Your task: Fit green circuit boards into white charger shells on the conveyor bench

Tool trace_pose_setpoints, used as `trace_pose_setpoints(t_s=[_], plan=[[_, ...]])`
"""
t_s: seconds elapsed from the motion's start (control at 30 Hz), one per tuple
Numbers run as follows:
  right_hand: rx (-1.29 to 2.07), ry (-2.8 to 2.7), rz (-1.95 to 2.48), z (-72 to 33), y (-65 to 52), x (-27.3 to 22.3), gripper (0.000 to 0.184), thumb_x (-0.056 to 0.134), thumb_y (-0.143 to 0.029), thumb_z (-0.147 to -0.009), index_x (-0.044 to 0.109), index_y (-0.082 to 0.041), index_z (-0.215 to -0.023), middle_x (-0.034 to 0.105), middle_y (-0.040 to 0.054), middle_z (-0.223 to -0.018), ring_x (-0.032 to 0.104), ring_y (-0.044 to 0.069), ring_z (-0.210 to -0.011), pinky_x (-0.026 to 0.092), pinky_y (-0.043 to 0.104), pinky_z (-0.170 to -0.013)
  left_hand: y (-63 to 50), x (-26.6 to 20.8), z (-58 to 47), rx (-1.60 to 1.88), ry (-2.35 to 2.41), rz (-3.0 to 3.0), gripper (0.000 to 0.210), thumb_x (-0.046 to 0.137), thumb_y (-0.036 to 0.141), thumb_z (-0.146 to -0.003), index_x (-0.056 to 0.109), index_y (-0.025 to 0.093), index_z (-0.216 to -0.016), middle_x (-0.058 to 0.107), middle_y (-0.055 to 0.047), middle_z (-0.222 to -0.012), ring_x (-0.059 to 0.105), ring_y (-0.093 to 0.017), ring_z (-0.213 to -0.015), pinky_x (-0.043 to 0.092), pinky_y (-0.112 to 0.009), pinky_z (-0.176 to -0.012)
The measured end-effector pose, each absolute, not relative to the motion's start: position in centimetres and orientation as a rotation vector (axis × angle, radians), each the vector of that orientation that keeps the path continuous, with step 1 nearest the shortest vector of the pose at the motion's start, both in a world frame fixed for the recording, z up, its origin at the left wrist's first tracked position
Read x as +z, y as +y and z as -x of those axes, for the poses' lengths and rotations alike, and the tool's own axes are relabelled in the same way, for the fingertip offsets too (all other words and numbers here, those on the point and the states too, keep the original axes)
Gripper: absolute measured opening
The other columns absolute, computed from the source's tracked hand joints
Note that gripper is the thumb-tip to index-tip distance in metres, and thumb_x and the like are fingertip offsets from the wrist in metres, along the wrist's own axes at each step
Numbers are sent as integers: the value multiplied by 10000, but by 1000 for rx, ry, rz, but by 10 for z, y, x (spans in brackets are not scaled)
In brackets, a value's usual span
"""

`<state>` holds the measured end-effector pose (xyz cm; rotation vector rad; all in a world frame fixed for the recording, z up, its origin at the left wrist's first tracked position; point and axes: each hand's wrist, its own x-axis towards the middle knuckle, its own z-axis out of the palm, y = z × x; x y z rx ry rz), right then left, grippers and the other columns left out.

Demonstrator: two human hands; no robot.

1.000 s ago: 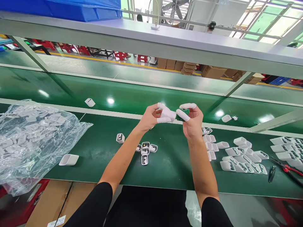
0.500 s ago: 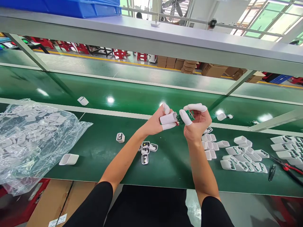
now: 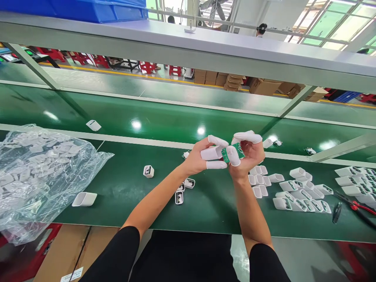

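Observation:
My left hand (image 3: 197,157), with white finger cots on its fingertips, is closed around a white plastic housing (image 3: 210,153) that lies sideways, its mouth toward the right. My right hand (image 3: 249,154), also in finger cots, pinches a green circuit board (image 3: 240,150). The board's left end is at the housing's mouth; whether it has entered cannot be made out. Below my left forearm stand several housings with parts inside, such as one filled housing (image 3: 179,197). Another filled housing (image 3: 148,171) stands alone to the left.
A clear bag (image 3: 96,156) of white pieces lies at the left, near an empty housing (image 3: 84,199). Rows of housings (image 3: 286,203) and red-handled pliers (image 3: 357,205) are at the right. Behind runs a green conveyor belt (image 3: 164,121) beneath a raised shelf (image 3: 176,41) with a blue bin (image 3: 117,13).
Both hands have shifted slightly, the left one rightward, with the board and housing still end to end. Pieces on the conveyor belt have moved left.

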<state>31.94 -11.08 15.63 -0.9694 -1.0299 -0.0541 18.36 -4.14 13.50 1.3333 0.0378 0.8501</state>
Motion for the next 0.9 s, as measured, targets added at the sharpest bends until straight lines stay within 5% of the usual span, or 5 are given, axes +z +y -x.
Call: trace_pose_setpoints(t_s=[0.1,0.6,0.77,0.9], plan=[[-36,-1065,984,-318,-113,159,451,919,-665,-807,754,-319,-1045,590,-6,-860,565,184,-689,497,390,-645,-41,131,-187,1022,-9,-1355,725,1184,489,-541,801,236,-1102,755,-28,-997,716,-172,-768,626,-317,-678],[305,-1221,939,-308,-130,175,593,1091,-511,-697,796,-337,-1181,749,37,-1074,685,240,-898,630,431,-787,-44,130,-186,1200,47,-1175,655,1057,610,-660,669,268,-1062,736,3,-948,698,-161,-729,606,-337,-673],[488,-1225,907,-313,-127,175,444,1068,-526,-741,830,-302,-1041,790,61,-1068,758,286,-997,690,471,-859,-46,141,-177,1131,-9,-1175,676,1060,561,-683,617,277,-1107,707,27,-899,716,-161,-655,627,-328,-620],[377,-1220,755,-324,-128,171,514,1050,-597,-749,840,-320,-1127,815,44,-1057,785,274,-951,695,433,-762,-39,147,-167,876,-53,-1132,685,884,804,-854,615,241,-1135,729,7,-859,713,-157,-556,588,-283,-519]])
